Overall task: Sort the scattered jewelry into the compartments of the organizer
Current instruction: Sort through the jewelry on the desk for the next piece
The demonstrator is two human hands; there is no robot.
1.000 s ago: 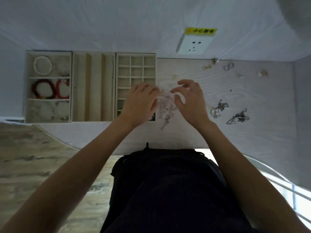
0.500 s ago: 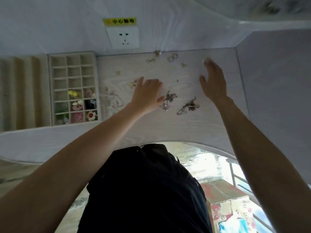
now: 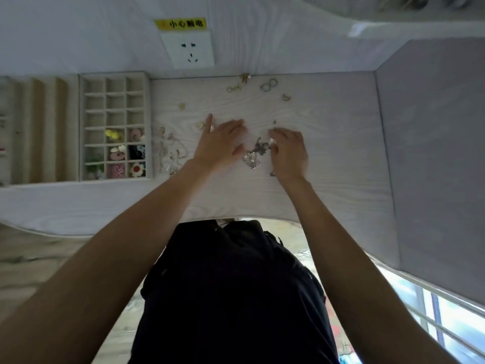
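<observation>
both hands on table: left hand (image 3: 219, 144) flat, right hand (image 3: 288, 151) (fingers curled) at silver necklace (image 3: 256, 153).

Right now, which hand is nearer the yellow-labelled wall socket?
Left. The left hand lies flat on the table, below and slightly right of the wall socket. The right hand is farther right, fingers at the silver jewelry tangle.

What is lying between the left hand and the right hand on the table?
In the head view, a silver tangled jewelry cluster lies between the left hand and right hand.
</observation>
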